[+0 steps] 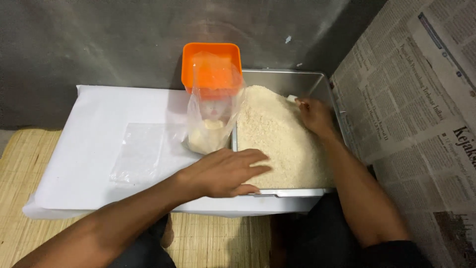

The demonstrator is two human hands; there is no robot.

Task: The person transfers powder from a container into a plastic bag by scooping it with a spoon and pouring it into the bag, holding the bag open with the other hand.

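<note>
A metal tray [317, 78] heaped with white rice [277, 139] sits at the right of a white-covered low table [99, 149]. My right hand [314, 115] is at the far side of the rice heap, fingers closed on a small white scoop whose tip barely shows. My left hand [225, 172] lies flat with fingers spread at the tray's near left corner, touching the rice edge. Just left of the tray stands an open clear plastic bag [212, 114] with a little rice in its bottom, held up over an orange container [211, 64].
A stack of flat clear plastic bags [141, 151] lies on the white cover left of the standing bag. Newspaper sheets [416, 99] cover the floor at right. A woven mat [20, 168] lies under the table; a grey wall is behind.
</note>
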